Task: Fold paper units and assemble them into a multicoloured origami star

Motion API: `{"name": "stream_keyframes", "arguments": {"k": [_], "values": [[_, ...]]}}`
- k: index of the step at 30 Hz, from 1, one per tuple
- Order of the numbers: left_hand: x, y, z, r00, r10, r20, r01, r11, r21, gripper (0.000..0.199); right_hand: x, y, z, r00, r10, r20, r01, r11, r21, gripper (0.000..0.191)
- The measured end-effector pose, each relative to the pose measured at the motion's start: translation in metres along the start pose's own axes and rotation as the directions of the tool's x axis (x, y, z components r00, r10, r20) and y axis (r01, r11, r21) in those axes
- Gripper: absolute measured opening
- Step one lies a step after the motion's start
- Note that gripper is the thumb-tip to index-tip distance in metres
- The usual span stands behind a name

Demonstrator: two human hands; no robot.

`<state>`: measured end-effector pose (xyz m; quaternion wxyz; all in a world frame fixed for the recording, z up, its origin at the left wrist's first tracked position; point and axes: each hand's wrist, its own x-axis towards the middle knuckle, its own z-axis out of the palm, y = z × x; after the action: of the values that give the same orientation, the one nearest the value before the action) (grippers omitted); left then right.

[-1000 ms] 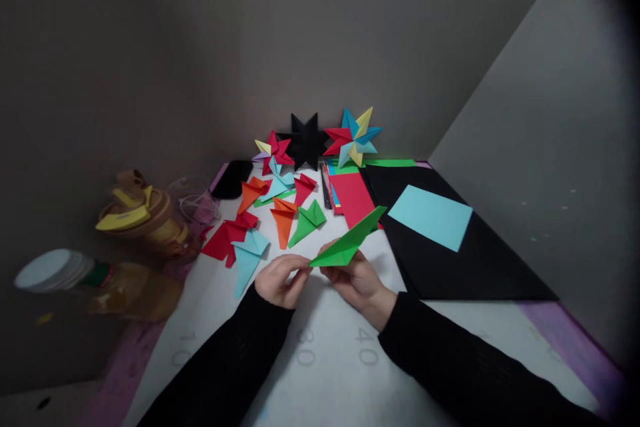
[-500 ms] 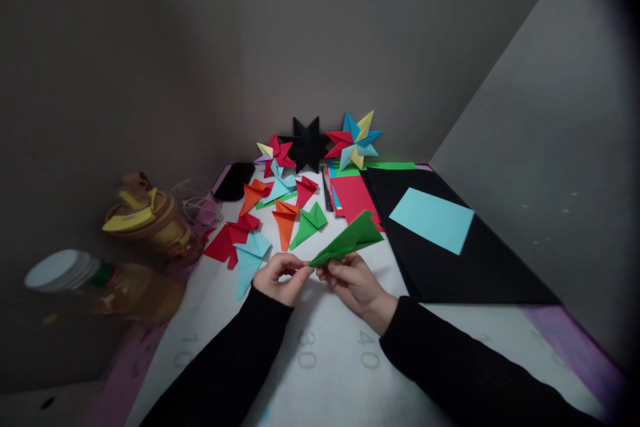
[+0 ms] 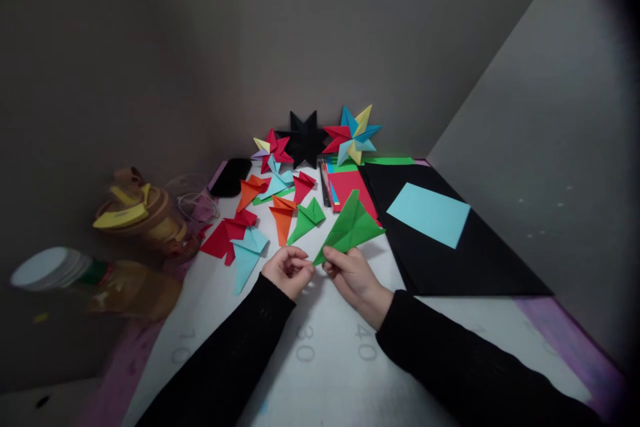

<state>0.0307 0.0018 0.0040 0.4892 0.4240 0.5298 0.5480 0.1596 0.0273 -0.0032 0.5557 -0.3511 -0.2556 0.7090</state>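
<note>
A green folded paper piece (image 3: 353,223) with visible creases is held above the white table sheet, its narrow tip toward me. My right hand (image 3: 357,280) grips its lower edge, thumb on top. My left hand (image 3: 289,271) is pinched at the narrow tip, its fingers closed on it. Just beyond lie smaller folded pieces: a green one (image 3: 306,219), an orange one (image 3: 283,217) and a light blue one (image 3: 249,255). Red folded pieces (image 3: 225,237) lie farther left.
Paper stars stand at the back wall, one black (image 3: 304,140), one multicoloured (image 3: 353,135). To the right, a light blue sheet (image 3: 429,213) rests on black card (image 3: 480,267). A white-lidded jar (image 3: 135,287) and a brown cup (image 3: 135,213) stand left. A black phone-like object (image 3: 231,177) lies behind.
The green paper has turned in my hands so its broad creased face shows more, its upper corner raised. My right thumb now lies on its front. The view has shifted slightly.
</note>
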Motion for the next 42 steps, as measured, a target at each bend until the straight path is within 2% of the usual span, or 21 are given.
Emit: {"name": "stream_keyframes", "arguments": {"k": [4, 8, 10, 15, 19, 28, 32, 39, 42], "values": [[0.001, -0.001, -0.003, 0.999, -0.02, 0.025, 0.019, 0.999, 0.027, 0.025, 0.001, -0.003, 0.0, 1.0, 0.002, -0.017, -0.002, 1.0, 0.001, 0.025], [0.003, 0.0, -0.009, 0.994, 0.083, 0.074, -0.096, 0.974, 0.207, 0.013, -0.001, -0.004, 0.0, 0.998, 0.049, 0.036, -0.047, 0.998, -0.048, 0.024], [0.003, 0.001, -0.011, 0.989, 0.111, 0.103, -0.136, 0.948, 0.286, 0.016, -0.003, -0.003, -0.001, 0.994, 0.077, 0.073, -0.071, 0.994, -0.089, 0.024], [0.003, 0.004, -0.013, 0.988, 0.052, 0.144, -0.096, 0.943, 0.318, 0.017, -0.003, -0.002, -0.003, 0.979, 0.168, 0.115, -0.153, 0.98, -0.129, 0.027], [0.004, 0.006, -0.014, 0.986, 0.024, 0.166, -0.075, 0.948, 0.31, 0.017, -0.001, -0.002, -0.005, 0.972, 0.196, 0.132, -0.176, 0.974, -0.144, 0.028], [0.002, 0.005, -0.011, 0.978, 0.174, 0.113, -0.206, 0.877, 0.433, 0.018, -0.006, 0.0, 0.0, 0.974, 0.169, 0.148, -0.146, 0.978, -0.15, 0.027], [-0.002, 0.002, -0.008, 0.961, 0.242, 0.136, -0.278, 0.842, 0.463, 0.017, -0.008, 0.0, 0.004, 0.982, 0.14, 0.13, -0.122, 0.983, -0.135, 0.026], [-0.005, 0.0, -0.005, 0.94, 0.276, 0.202, -0.341, 0.803, 0.489, 0.014, -0.008, 0.001, 0.005, 0.989, 0.107, 0.104, -0.096, 0.99, -0.107, 0.027], [-0.005, 0.001, -0.005, 0.952, 0.241, 0.191, -0.305, 0.819, 0.485, 0.016, -0.006, 0.0, 0.005, 0.991, 0.087, 0.103, -0.077, 0.992, -0.101, 0.026]]}}
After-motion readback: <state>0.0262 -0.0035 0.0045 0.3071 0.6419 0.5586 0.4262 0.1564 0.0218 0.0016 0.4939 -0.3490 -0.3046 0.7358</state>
